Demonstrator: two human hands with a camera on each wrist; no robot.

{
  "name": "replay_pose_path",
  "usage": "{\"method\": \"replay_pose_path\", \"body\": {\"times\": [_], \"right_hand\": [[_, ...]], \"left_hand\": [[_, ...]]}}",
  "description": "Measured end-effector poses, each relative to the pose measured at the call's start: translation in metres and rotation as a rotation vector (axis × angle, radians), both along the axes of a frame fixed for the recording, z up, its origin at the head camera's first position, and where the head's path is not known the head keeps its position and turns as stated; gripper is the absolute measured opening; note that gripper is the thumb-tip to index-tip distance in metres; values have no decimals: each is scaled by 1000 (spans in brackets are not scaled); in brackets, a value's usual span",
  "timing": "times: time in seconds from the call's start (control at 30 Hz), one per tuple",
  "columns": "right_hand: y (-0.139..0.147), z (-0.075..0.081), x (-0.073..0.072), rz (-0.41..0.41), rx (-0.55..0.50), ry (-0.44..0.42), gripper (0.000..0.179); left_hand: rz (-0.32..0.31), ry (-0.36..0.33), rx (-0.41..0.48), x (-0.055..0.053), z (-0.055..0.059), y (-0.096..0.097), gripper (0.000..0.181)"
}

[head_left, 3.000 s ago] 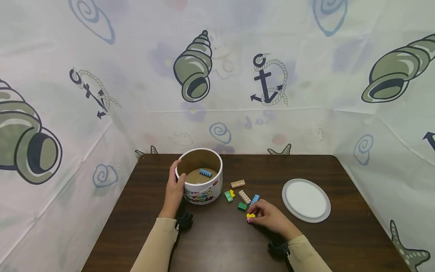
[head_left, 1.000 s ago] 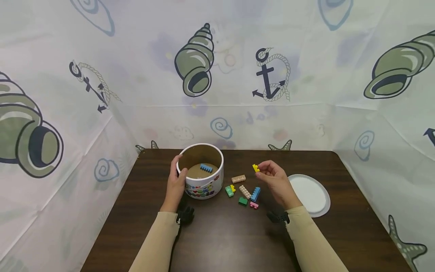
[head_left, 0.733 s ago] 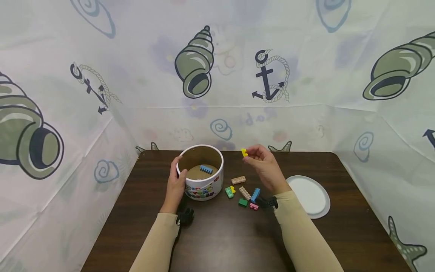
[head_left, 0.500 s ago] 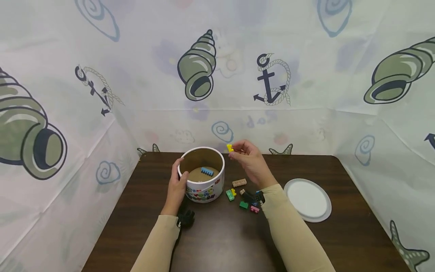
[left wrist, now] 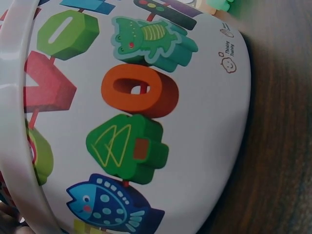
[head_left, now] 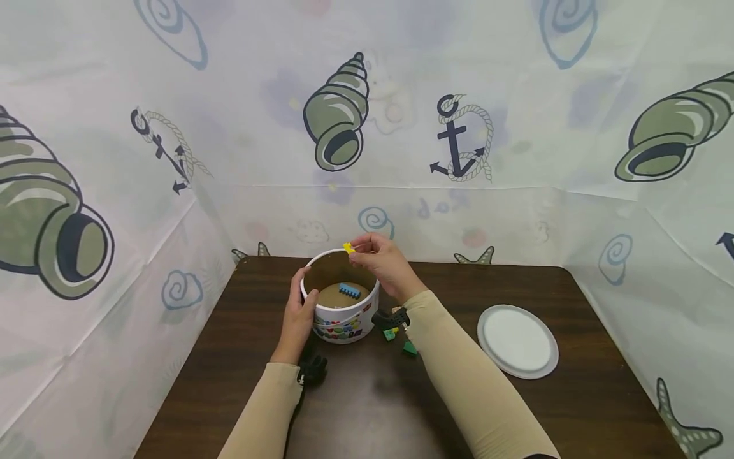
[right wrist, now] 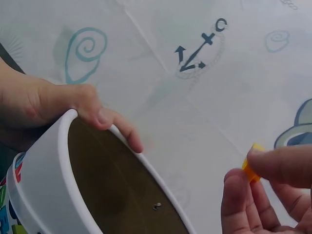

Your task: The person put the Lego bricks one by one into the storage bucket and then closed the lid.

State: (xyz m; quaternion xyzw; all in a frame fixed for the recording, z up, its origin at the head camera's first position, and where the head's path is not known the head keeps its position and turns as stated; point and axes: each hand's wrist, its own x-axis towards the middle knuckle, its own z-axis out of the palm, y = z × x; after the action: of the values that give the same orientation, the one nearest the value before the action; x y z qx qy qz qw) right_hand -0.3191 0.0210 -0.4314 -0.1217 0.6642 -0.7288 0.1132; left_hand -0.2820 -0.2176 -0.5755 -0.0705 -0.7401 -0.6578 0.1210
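Note:
My left hand [head_left: 297, 322] grips the left side of a round white tub [head_left: 344, 324] with colourful printing, its thumb and fingers over the rim. Inside the tub, on its bottom, lies a blue toy brick [head_left: 350, 291]. Between thumb and fingertips my right hand [head_left: 385, 264] pinches a small yellow toy brick [head_left: 348, 248], held over the tub's far right rim. In the right wrist view the yellow brick [right wrist: 253, 163] shows between the fingertips, beside the tub's opening [right wrist: 117, 180]. The left wrist view shows the tub's printed wall [left wrist: 214, 112] close up.
Right of the tub lie a light green brick [head_left: 389, 335] and a dark green brick [head_left: 410, 348]; the right wrist and sleeve hide other bricks there. A round white lid [head_left: 517, 341] rests on the brown table [head_left: 367, 408] at the right. Patterned cloth surrounds the table.
My right hand lifted the yellow brick off the table, leaving a pink brick behind, and carried it left to above the tub's rim. The left hand kept its hold.

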Motion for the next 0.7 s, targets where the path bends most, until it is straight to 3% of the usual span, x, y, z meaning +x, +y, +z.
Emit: {"method": "replay_pose_path", "body": {"times": [0.37, 0.7], "right_hand": [[2, -8, 1, -16, 75, -20, 36], [16, -12, 3, -29, 54, 10, 36]], "left_hand": [[-5, 15, 7, 1, -2, 1, 60], [-8, 18, 5, 0, -4, -1, 62]]}}
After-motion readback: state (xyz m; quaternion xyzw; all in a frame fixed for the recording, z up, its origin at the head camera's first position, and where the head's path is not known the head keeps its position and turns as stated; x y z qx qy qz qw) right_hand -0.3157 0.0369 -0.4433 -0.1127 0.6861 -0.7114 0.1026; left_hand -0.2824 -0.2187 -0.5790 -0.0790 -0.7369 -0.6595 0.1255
